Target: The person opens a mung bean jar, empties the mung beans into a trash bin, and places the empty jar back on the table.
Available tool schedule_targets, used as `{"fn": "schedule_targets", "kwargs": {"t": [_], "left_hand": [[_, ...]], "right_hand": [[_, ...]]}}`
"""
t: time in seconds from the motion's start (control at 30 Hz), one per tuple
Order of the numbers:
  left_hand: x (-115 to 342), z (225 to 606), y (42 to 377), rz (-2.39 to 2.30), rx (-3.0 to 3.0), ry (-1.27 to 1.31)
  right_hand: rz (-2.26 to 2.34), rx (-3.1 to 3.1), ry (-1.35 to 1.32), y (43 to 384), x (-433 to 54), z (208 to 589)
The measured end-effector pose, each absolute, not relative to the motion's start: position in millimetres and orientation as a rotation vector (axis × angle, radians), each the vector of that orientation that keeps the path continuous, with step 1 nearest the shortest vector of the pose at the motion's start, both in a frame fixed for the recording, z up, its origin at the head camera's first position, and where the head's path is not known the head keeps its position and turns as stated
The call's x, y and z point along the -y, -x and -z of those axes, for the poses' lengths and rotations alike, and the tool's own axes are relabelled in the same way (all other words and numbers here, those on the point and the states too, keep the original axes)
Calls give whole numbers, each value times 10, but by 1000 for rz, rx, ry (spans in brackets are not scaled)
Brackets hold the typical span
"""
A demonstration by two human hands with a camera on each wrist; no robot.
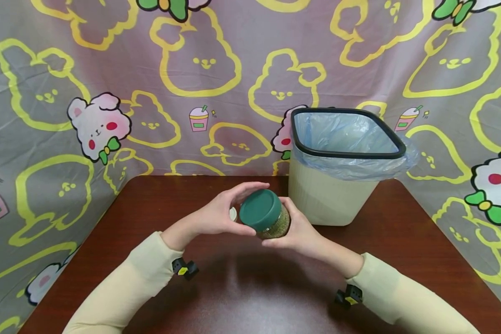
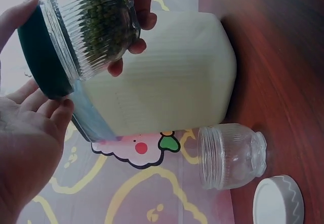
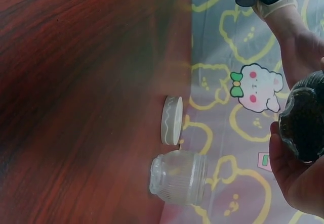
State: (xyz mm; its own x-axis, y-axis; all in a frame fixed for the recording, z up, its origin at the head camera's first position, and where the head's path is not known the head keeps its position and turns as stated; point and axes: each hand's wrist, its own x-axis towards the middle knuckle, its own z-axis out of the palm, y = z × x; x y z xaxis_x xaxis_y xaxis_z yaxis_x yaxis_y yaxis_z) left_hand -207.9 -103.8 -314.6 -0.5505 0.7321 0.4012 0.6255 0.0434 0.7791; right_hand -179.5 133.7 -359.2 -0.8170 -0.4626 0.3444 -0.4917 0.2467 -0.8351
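Note:
A clear ribbed jar (image 1: 280,226) of small green grains or beans is held tilted above the table, its dark green lid (image 1: 260,208) toward the left. My right hand (image 1: 304,233) grips the jar's body from the right and below. Around the lid, the thumb and fingers of my left hand (image 1: 217,212) hold opposite sides of its rim. In the left wrist view, an uncovered clear glass jar (image 2: 230,155) stands on the table beside a white lid (image 2: 278,201). From the head, that white lid shows only partly behind my left hand, and the glass jar is hidden.
A cream trash bin (image 1: 330,195) with a black rim and a pale blue plastic liner (image 1: 350,130) stands at the table's back right. The dark reddish wooden table (image 1: 250,297) meets a cartoon-patterned curtain (image 1: 234,69) behind and at both sides.

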Motion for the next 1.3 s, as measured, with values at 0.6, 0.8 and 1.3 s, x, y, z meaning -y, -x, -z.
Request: {"fn": "schedule_targets", "kwargs": {"t": [0.6,0.8,1.3], "left_hand": [[1014,3136,1983,-1525,-2449,-1332],[1014,3145,1992,-1506,-2437,-1348],[1060,3136,2024,-1529,-2307,-1359]], "right_hand": [[-1596,2471,-964,1826,-1341,3570],[-1611,2464,-956,1824,-1337,3567],[-1646,2463,-967,1823,-1337,3569]]}}
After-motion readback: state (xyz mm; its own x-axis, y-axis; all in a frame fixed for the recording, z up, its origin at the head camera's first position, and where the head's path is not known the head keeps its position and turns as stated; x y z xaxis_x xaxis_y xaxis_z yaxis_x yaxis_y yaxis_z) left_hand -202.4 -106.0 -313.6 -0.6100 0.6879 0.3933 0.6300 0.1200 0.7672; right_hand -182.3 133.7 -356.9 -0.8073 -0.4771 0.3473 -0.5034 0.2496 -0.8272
